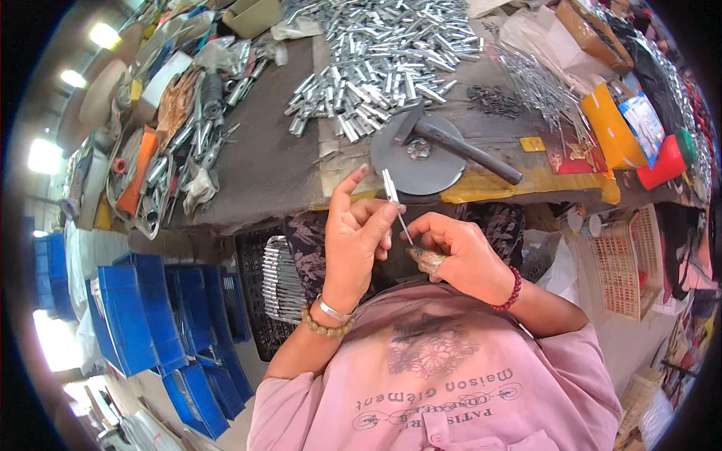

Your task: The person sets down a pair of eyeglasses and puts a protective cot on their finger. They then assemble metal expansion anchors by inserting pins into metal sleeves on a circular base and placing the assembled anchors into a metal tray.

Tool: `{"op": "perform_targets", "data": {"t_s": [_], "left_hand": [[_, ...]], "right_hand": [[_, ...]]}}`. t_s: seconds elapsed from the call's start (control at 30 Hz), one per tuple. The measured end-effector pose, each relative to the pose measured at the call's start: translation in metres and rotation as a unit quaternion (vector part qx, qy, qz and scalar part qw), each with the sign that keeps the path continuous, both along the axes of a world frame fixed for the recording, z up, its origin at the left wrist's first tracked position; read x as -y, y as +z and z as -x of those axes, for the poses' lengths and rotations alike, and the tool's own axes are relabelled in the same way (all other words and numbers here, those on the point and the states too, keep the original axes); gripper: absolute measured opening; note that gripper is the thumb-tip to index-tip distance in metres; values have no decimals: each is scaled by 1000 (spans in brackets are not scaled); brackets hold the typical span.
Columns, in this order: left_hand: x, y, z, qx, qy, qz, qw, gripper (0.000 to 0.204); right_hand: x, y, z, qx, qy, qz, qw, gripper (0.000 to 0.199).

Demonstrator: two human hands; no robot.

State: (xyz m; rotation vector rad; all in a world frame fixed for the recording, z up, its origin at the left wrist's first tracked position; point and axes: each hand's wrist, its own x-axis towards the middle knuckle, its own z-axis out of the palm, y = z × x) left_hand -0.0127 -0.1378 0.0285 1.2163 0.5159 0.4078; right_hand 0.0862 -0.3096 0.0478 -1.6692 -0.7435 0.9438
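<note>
My left hand [355,237] pinches a small silver metal piece [389,185] between thumb and fingers, its slotted end pointing up and its index finger raised. A thin metal rod [406,228] runs from the lower end of this piece toward my right hand [462,254], whose curled fingers grip it. Whether the rod sits inside the piece or only touches it, I cannot tell. Both hands are above my lap, just in front of the bench edge. Beyond them, a hammer [466,153] rests on a round grey metal plate [417,177], beside a few small metal bits.
A large pile of silver metal pieces [383,60] covers the bench's far middle. Thin rods [538,79] and small dark parts [492,100] lie right of it. Orange-handled tools [137,173] crowd the left. Below are blue bins [128,316] and a black crate [252,301] of metal pieces.
</note>
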Motion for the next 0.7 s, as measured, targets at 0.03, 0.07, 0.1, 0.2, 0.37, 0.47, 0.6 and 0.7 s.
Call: {"op": "perform_targets", "data": {"t_s": [0.03,0.07,0.1,0.2,0.37,0.47,0.6,0.7], "left_hand": [[-1,3,3,10,-6,8,1000,62],[-3,5,7,19,-7,15,1000,64],[-4,10,11,22,13,22,999,60],[-25,21,33,7,82,-29,996,54],[-117,-9,131,6,332,-133,934,42],[-154,-69,210,-133,442,-112,880,51],[-136,-218,308,-299,488,-90,815,51],[-104,-263,310,-290,486,-58,822,52]], "right_hand": [[-2,0,4,51,14,-5,999,33],[-6,1,7,49,31,-8,998,33],[-8,5,8,65,34,-16,997,35],[-8,13,-2,161,-4,-69,985,38],[-13,3,-46,517,-145,-115,836,37],[-21,-21,-69,619,-148,-139,759,49],[-37,-30,-62,654,-145,-147,728,52],[-31,-33,-65,643,-157,-126,739,53]]}}
